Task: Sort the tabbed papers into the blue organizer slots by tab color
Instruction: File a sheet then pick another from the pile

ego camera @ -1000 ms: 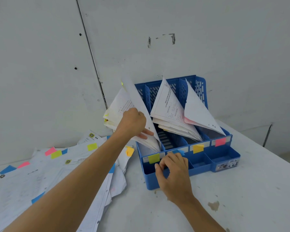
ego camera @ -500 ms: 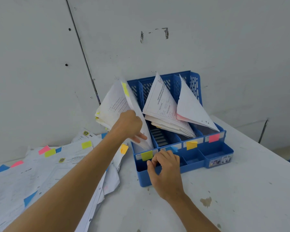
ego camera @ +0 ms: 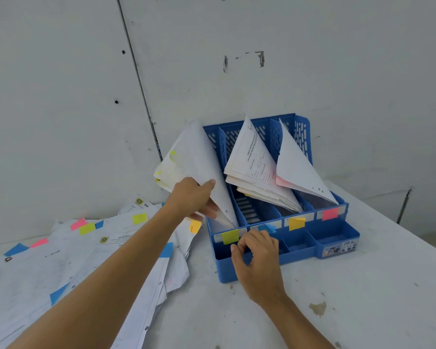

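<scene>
Since half a sec ago the left hand [ego camera: 191, 197] has re-gripped: its thumb has come round onto the front of the yellow-tab sheets [ego camera: 194, 157], fingers curled behind. It holds them tilted left, w/ their lower edge down in the leftmost slot of the blue organizer [ego camera: 303, 132]. The right hand [ego camera: 258, 258] hasn't left the organizer's front rail. Its fingers are curled over the rail, thumb beneath, just right of the lime label [ego camera: 230, 236].

Other labels run rightward along that rail: blue label [ego camera: 268, 227], orange label [ego camera: 297, 223], pink label [ego camera: 330, 214]. The 3rd slot holds a thick printed stack [ego camera: 254, 170] leaning left. The 4th slot has a few white sheets [ego camera: 295, 170] w/ pink showing at their left edge. Low open compartments run along the near side, and a sticker [ego camera: 340, 248] sits on the rightmost one.

A loose pile [ego camera: 61, 260] lies left of the organizer, spread flat w/ pink, lime, blue and orange tabs poking out.

The tabletop [ego camera: 375, 285] is pale grey and scuffed, w/ a brown stain [ego camera: 318, 308] near right. The far wall [ego camera: 337, 71] is grey panels w/ a dark seam, small holes and scrape marks. The organizer's back stands close to it.
</scene>
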